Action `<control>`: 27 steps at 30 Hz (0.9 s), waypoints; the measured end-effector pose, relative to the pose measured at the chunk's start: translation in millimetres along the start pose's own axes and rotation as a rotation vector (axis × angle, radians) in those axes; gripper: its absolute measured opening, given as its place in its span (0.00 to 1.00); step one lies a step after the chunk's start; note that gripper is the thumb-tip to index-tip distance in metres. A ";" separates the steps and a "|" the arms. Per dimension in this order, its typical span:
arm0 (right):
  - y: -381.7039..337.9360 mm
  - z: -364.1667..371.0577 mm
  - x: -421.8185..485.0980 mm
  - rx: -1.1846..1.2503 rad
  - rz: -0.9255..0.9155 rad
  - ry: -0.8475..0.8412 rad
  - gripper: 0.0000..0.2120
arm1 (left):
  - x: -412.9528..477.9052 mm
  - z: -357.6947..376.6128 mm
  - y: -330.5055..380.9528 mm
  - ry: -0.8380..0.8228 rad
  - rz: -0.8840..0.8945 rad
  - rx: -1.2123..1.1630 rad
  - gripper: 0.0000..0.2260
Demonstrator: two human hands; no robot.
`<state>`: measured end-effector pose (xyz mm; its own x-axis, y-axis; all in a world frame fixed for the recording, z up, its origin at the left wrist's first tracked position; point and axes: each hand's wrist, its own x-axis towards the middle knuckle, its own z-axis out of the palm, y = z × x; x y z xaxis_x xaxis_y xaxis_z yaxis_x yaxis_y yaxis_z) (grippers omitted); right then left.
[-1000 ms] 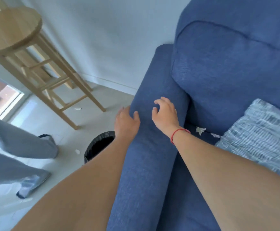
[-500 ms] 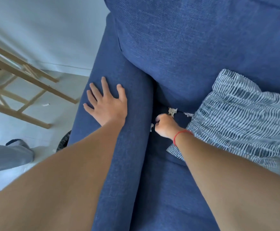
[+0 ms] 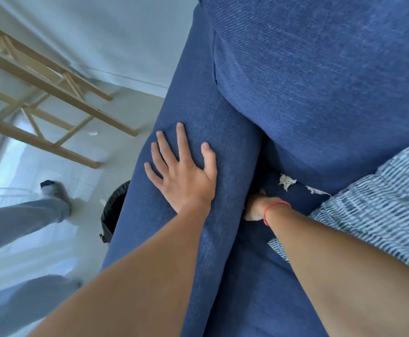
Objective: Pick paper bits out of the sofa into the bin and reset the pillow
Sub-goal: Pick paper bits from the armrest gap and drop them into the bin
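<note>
My left hand (image 3: 182,172) lies flat on the blue sofa's armrest (image 3: 206,113), fingers spread, holding nothing. My right hand (image 3: 255,206), with a red string at the wrist, is pushed down into the gap between the armrest and the seat cushion; its fingers are hidden. Two white paper bits lie on the seat near the backrest: a crumpled one (image 3: 286,181) just beyond the hand and a flatter one (image 3: 316,190) by the striped pillow (image 3: 378,207). The pillow lies on the seat at the right. A black-lined bin (image 3: 113,211) stands on the floor left of the armrest.
A wooden stool (image 3: 52,93) stands on the pale floor at the upper left. A paper scrap (image 3: 93,133) lies under it and another (image 3: 102,202) beside the bin. Another person's legs in light trousers (image 3: 23,220) are at the left. The sofa backrest (image 3: 320,69) fills the upper right.
My right hand left the armrest top and sank into the gap beside the seat, fingers now out of sight. My left hand flattened on the armrest. The view swung toward the sofa.
</note>
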<state>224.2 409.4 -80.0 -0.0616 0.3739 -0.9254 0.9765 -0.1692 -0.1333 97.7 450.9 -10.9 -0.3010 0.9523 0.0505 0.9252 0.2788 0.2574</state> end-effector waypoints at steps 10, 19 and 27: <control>4.5 2.0 2.4 -0.060 0.003 0.056 0.25 | 0.1 -1.9 0.9 -0.029 -0.011 0.024 0.27; 24.0 6.3 -12.4 0.358 0.011 0.385 0.10 | 1.5 0.6 -0.6 -0.021 -0.017 0.031 0.27; 38.9 -10.0 -43.2 0.662 -0.062 0.659 0.06 | 3.3 -7.2 -1.1 -0.079 -0.004 0.008 0.28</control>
<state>267.0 395.8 -41.7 0.2175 0.8070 -0.5491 0.6466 -0.5405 -0.5383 94.0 452.9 -4.1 -0.2861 0.9578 -0.0271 0.9258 0.2836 0.2498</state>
